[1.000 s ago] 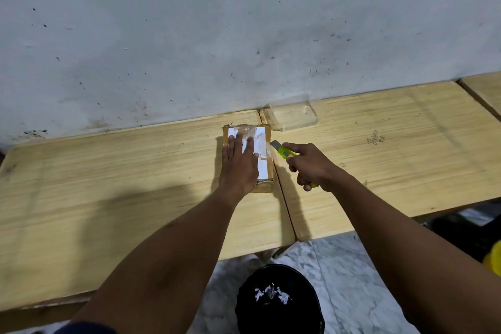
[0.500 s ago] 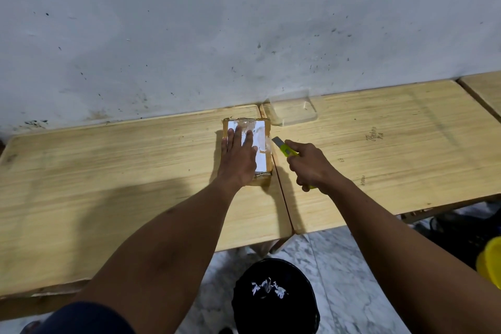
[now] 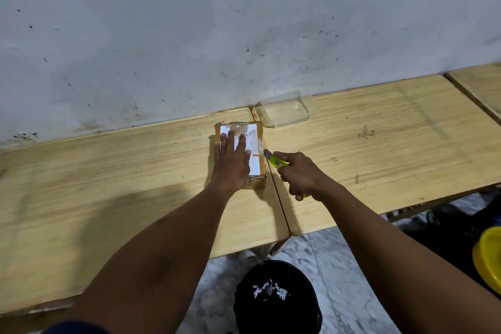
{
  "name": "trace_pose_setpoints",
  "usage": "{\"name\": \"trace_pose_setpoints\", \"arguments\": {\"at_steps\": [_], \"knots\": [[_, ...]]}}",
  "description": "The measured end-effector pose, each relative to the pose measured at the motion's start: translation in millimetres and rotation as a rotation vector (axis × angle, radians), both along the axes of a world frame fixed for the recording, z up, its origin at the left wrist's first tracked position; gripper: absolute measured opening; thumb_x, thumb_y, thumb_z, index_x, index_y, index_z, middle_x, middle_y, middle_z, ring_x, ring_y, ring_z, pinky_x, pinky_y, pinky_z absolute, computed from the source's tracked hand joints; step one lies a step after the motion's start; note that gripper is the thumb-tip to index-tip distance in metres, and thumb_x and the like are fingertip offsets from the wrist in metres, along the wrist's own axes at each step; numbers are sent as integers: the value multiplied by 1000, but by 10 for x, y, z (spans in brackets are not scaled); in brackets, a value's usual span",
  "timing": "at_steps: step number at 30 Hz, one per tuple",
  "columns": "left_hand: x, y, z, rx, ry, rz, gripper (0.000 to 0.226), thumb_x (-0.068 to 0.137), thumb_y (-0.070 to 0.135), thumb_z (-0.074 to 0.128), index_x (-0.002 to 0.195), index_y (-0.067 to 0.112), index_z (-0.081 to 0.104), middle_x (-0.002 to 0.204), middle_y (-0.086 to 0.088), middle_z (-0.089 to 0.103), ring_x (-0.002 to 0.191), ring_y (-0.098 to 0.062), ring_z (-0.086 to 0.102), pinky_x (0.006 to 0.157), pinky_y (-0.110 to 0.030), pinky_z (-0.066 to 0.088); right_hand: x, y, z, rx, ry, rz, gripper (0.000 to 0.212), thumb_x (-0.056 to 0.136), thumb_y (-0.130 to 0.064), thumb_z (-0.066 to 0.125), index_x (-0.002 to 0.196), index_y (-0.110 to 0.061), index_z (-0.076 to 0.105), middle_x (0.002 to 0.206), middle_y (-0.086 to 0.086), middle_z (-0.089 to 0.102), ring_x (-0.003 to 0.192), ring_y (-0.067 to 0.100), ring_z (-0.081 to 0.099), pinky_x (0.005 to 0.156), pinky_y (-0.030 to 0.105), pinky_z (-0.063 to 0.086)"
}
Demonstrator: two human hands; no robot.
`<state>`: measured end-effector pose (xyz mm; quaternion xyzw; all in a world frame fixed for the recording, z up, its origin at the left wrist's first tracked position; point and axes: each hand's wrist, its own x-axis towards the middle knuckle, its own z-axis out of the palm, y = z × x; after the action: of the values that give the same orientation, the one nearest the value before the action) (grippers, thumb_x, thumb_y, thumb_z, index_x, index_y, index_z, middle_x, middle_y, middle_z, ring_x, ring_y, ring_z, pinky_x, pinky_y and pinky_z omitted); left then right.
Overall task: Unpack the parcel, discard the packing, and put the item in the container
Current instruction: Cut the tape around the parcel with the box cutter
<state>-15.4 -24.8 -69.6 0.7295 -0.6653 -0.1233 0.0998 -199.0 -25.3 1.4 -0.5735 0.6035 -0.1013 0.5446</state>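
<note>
The left hand [image 3: 231,164] lies flat, fingers [image 3: 240,144] spread, on the one taped parcel [image 3: 256,141] at the surface [image 3: 108,179] seam. Right of the parcel, the right hand [image 3: 299,175] is closed around one yellow-green cutter [image 3: 275,160], blade at the parcel's right edge. One clear container [image 3: 284,114] sits beyond it; open surface lies either side.

A scuffed, speckled grey wall [image 3: 217,35] backs pale wooden bench [image 3: 108,184] tops set edge to edge above a grey-veined marble floor [image 3: 339,279].
</note>
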Motion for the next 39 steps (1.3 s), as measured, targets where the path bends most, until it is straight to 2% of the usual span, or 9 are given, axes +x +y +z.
{"name": "trace_pose_setpoints", "arguments": {"at_steps": [9,14,22,25,28,30,33,37,39], "knots": [[13,4,29,30,15,-4,55,106,27,29,156,19,7,164,-8,-9,149,-29,-15,120,-42,-6,-28,96,5,47,45,63,65,89,-2,38,148,-30,43,81,7,54,40,17,43,38,25,39],[93,27,104,48,33,-66,55,106,34,25,156,18,9,164,-7,-8,150,-28,-12,122,-43,-1,-304,-72,126,80,-65,-21,54,96,-6,44,144,-31,47,80,11,52,41,18,38,40,25,32],[375,-109,100,-75,-152,-346,63,100,52,21,153,18,27,162,-10,19,150,-28,13,118,-50,19,-534,-147,-167,54,-29,-175,56,98,-10,45,148,-31,36,85,14,59,48,22,46,41,28,38],[441,-271,166,-106,-233,-525,59,102,52,22,153,23,27,162,-8,15,150,-26,10,120,-40,5,-528,-128,-279,41,-5,-168,55,99,-12,47,150,-28,35,89,15,65,52,23,53,43,29,42],[459,-313,152,-91,-168,-553,56,102,48,31,154,28,23,163,-1,9,151,-19,0,115,-28,-7,-528,-112,-342,43,-5,-170,51,99,-12,47,148,-27,39,90,15,65,55,24,53,46,30,41],[445,-243,69,-94,-81,-491,60,100,56,25,153,29,25,163,-1,11,151,-18,-1,121,-36,-2,-529,-111,-377,51,-2,-168,51,99,-11,47,147,-27,40,90,16,65,54,24,52,46,30,40],[312,-112,-69,-99,-2,-219,68,96,65,13,152,31,29,163,0,15,151,-17,2,121,-48,9,-506,-133,-412,55,0,-163,51,98,-9,47,146,-25,42,88,17,65,49,24,51,44,29,39],[-87,46,-39,-54,75,213,58,101,51,27,154,28,21,165,-3,4,151,-22,-8,121,-45,-4,-418,-164,-399,38,10,-148,52,96,-8,47,145,-26,44,89,17,67,51,24,51,44,29,40],[-235,107,2,-15,145,320,58,101,45,32,155,25,19,165,-5,-1,150,-24,-15,120,-46,-9,-367,-165,-382,24,15,-132,52,95,-9,47,144,-27,44,91,18,68,52,25,52,44,30,41]]}}
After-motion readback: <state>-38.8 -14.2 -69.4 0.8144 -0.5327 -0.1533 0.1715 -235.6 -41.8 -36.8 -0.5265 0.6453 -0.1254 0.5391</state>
